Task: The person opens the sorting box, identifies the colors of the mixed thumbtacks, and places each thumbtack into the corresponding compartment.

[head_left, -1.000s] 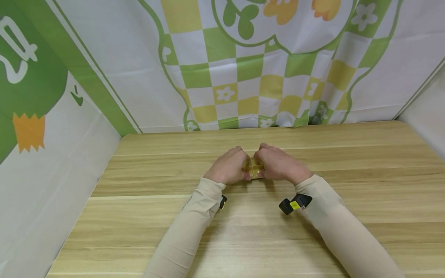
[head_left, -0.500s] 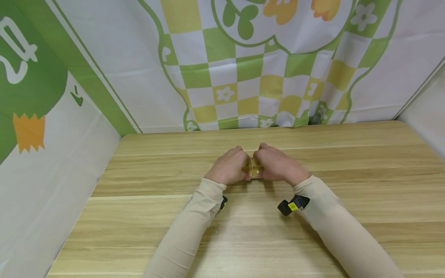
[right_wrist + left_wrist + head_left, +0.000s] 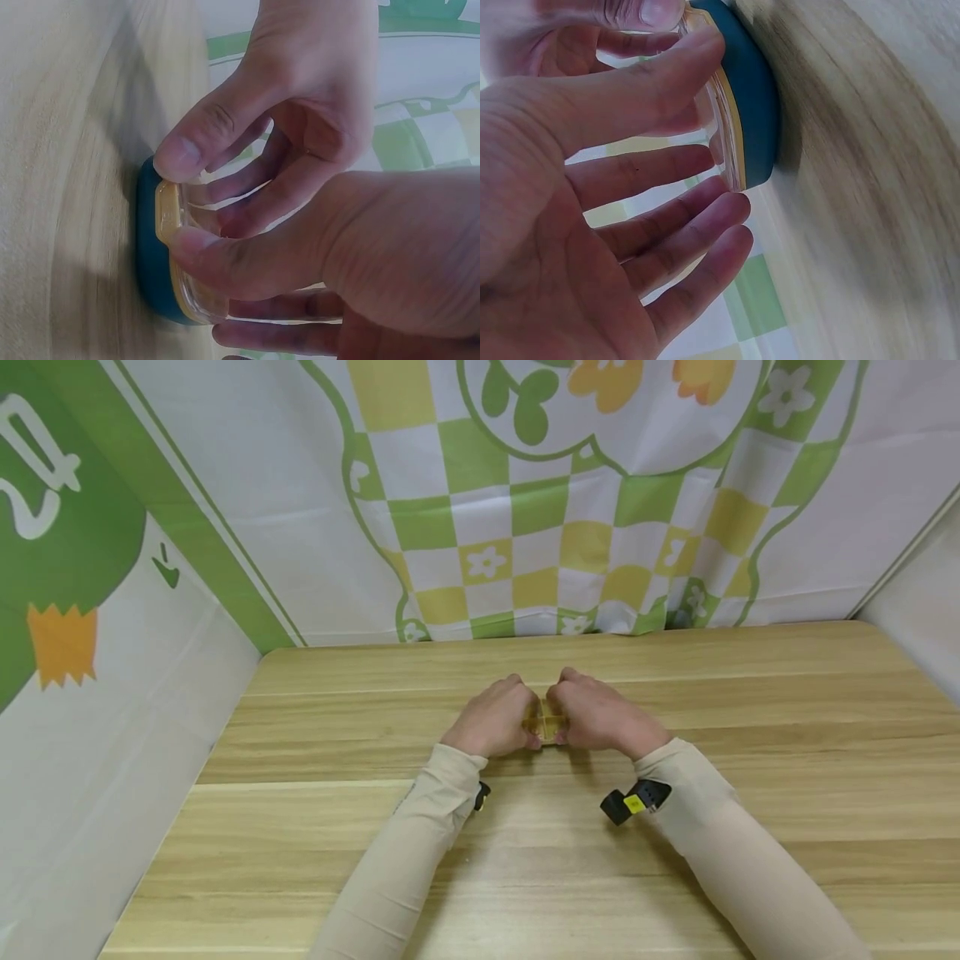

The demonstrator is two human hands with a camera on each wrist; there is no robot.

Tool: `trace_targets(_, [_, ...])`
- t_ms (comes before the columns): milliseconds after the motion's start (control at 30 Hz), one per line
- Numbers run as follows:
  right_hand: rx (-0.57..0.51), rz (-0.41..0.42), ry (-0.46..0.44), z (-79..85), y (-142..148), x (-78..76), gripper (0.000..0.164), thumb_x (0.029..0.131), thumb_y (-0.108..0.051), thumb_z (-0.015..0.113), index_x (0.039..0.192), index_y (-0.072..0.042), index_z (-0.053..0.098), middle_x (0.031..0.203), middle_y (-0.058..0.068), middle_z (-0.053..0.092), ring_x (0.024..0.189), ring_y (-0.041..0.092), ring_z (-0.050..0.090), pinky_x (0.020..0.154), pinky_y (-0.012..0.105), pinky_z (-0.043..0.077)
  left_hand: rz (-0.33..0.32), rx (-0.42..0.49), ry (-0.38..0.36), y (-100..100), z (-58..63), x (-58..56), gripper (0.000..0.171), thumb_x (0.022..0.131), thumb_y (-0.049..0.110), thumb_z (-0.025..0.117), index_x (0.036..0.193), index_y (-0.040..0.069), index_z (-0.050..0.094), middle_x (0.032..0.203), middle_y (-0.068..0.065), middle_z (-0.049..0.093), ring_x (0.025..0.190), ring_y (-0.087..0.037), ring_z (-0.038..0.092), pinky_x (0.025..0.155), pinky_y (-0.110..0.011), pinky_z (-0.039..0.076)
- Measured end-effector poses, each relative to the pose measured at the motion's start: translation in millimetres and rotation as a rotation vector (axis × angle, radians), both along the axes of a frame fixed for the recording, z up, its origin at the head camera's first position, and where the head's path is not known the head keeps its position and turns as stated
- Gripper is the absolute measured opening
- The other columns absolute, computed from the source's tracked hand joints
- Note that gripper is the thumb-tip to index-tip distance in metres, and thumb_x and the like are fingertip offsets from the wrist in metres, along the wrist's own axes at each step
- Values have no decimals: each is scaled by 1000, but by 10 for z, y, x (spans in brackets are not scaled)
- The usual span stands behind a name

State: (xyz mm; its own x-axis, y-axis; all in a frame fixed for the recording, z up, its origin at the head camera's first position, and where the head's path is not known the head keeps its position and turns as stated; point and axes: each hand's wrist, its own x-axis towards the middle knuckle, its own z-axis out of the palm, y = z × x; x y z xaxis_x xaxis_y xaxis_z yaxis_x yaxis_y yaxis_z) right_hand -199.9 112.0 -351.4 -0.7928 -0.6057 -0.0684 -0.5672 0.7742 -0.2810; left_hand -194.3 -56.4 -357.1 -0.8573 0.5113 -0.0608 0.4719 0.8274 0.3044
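Note:
A small compartment box [image 3: 546, 728] stands on the wooden table between both hands. Seen from above it looks yellow, with a cross-shaped divider. The wrist views show its teal base [image 3: 751, 112], a yellow rim with a front tab [image 3: 166, 212] and a clear top. My left hand [image 3: 493, 718] grips the box's left side, thumb at the rim and fingers round behind. On the right side my right hand [image 3: 602, 717] holds it the same way, its thumb [image 3: 214, 259] beside the tab. Much of the box is hidden by the hands.
The wooden table [image 3: 525, 860] extends on all sides of the hands. Behind its far edge hangs a checkered green, yellow and white cloth [image 3: 540, 527]. A printed white and green wall covering [image 3: 150, 635] borders the left side. Black straps [image 3: 636, 802] sit on the wrists.

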Motion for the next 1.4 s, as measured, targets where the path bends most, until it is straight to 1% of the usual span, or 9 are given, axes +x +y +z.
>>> trace_targets(200, [-15,-16,-8,-19,28,-12,35,74,-18,74,103,-4,61,101,9,48,81,21,49,72,33,44,25,-2,14,-5,-31,-26,33,67,31,79,90,12,65,88,1,52,82,-14,49,66,-27,42])
trace_targets(400, [-61,-55,27,-76,57,-69,44,76,-20,72,114,-3,59,113,12,49,93,24,52,81,37,44,101,-10,59,-18,-49,-43,41,71,35,76,99,8,63,93,-2,54,83,-17,50,68,-29,42])
trace_targets(633, [-127,-107,34,-157,66,-118,48,79,-21,69,121,-2,56,119,12,49,97,26,53,81,40,44,182,31,62,-31,-103,-49,39,76,34,73,102,8,62,91,-2,55,79,-16,51,67,-29,42])
trace_targets(733, [-141,-118,31,-191,64,-118,47,81,-21,67,122,-2,55,121,11,49,101,27,52,84,40,43,185,25,63,-38,-123,-34,38,75,33,73,101,8,62,91,-3,56,79,-17,51,66,-30,43])
trace_targets(867, [-157,-124,38,-217,63,-114,46,82,-20,66,123,-3,55,124,10,49,106,27,51,88,41,41,163,-30,77,-52,-139,-19,41,75,35,73,104,9,61,96,-5,57,83,-20,51,67,-32,43])
trace_targets(1033, [-170,-118,68,-223,52,-124,48,82,-20,66,125,-2,53,125,11,49,110,29,50,91,41,40,153,-86,103,-65,-128,-6,49,77,39,71,113,8,59,106,-7,57,89,-23,52,71,-36,45])
trace_targets(1167, [-175,-126,60,-200,69,-134,52,82,-22,66,127,-2,50,128,13,48,114,31,49,92,44,39,153,-90,98,-81,-117,2,54,77,40,70,119,8,57,107,-8,57,90,-24,52,72,-38,45])
trace_targets(1267, [-186,-148,48,-168,125,-153,55,83,-25,64,131,-4,47,132,16,45,117,35,46,92,47,38,159,-77,100,-114,-101,-13,51,77,38,70,118,10,57,105,-8,57,90,-25,52,72,-39,45])
trace_targets(1400, [-206,-199,75,-132,256,-193,55,88,-30,58,134,-4,43,137,19,41,122,38,40,95,51,35,193,-54,113,-210,-58,-49,55,80,35,67,127,10,52,117,-10,56,101,-29,53,81,-43,44])
